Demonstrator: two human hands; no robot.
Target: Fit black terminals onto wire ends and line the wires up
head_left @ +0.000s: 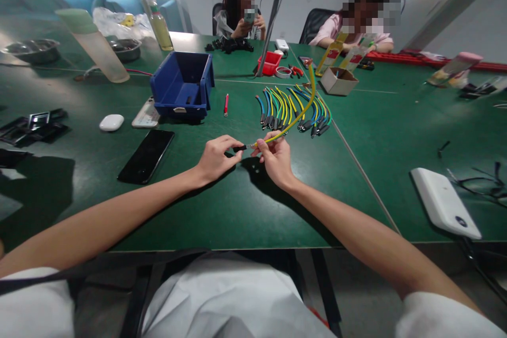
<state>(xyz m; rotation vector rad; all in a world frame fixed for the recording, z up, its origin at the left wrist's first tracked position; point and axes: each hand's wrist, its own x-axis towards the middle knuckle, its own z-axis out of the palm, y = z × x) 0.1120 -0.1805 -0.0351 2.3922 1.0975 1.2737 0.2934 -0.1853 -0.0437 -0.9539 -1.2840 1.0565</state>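
My right hand [276,158] pinches a yellow cable [299,118] near its lower end, while the rest of the cable curves up and away over the table. Between the fingertips of my left hand [217,157] is a black sleeve [239,148]. A short metallic end shows between the sleeve and the yellow cable, in the gap between my two hands. Just beyond my right hand lies a row of short blue, green and yellow cables [280,107] with dark ends.
A blue bin [180,100], red pen-like item [226,105], black phone [146,157] and white case [111,122] lie left. A small box [339,81] and red basket [270,63] stand farther back. A white device [446,202] lies right. Two people sit across the table.
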